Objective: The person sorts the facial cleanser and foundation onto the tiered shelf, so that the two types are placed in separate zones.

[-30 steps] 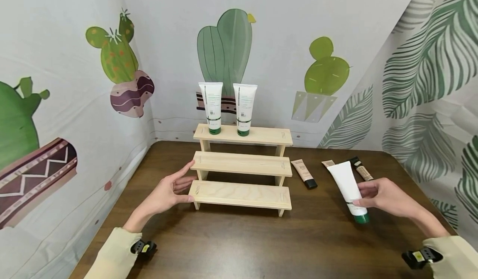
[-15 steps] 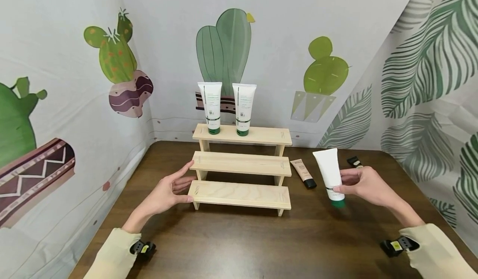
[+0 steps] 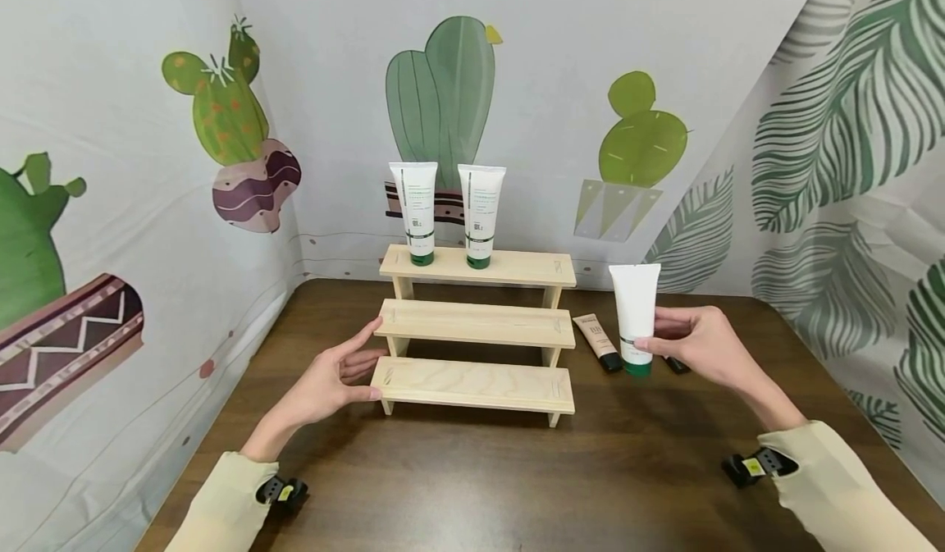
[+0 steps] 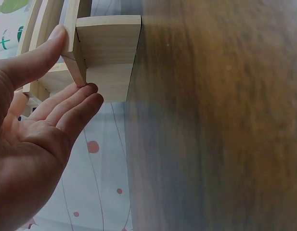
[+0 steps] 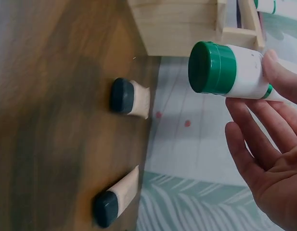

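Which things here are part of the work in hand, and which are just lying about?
In hand: white tube held upright by right hand; wooden stepped shelf steadied by left hand; two matching tubes on its top step.
Lying about: two beige tubes on table.

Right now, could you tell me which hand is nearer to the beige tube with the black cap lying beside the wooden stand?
The right hand, holding the white tube just beside the beige tube. The left hand rests across the wooden stand.

White tube (image 3: 635,310) green cap (image 5: 211,67), pale wood shelf (image 3: 472,384)
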`<state>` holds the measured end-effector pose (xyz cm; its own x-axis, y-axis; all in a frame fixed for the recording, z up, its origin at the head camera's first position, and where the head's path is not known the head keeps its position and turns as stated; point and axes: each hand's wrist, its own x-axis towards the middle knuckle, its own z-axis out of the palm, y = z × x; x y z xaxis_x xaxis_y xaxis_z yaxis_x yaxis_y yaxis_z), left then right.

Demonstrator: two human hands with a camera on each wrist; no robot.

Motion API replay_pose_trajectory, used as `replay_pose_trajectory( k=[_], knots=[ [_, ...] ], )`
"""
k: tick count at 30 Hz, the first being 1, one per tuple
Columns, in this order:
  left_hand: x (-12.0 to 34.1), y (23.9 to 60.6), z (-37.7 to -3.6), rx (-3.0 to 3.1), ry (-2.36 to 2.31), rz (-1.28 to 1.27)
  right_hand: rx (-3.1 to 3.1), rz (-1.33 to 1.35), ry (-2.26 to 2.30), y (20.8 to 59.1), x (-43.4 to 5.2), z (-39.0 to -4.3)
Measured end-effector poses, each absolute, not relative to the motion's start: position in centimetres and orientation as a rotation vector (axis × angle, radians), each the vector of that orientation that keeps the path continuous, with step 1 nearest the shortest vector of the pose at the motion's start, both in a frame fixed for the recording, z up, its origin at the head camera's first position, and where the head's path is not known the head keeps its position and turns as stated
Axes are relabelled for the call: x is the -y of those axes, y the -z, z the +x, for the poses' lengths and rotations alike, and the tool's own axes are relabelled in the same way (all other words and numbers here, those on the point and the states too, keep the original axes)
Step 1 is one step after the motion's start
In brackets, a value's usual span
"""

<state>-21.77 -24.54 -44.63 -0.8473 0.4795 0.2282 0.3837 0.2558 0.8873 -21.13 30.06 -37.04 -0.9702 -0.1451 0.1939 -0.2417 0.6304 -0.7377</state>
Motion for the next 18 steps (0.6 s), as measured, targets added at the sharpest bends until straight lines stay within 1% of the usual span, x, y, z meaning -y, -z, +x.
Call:
replay_pose_trajectory(
  k=[10, 18],
  knots=[
    [24.6, 44.5, -21.8, -2.436, -1.671, 0.817, 2.588, 0.33, -1.291, 34.1, -27.4, -22.4],
    [24.5, 44.6, -21.7, -2.405, -1.685, 0.869, 2.512, 0.33, -1.331, 31.4, -25.1, -23.5]
  ],
)
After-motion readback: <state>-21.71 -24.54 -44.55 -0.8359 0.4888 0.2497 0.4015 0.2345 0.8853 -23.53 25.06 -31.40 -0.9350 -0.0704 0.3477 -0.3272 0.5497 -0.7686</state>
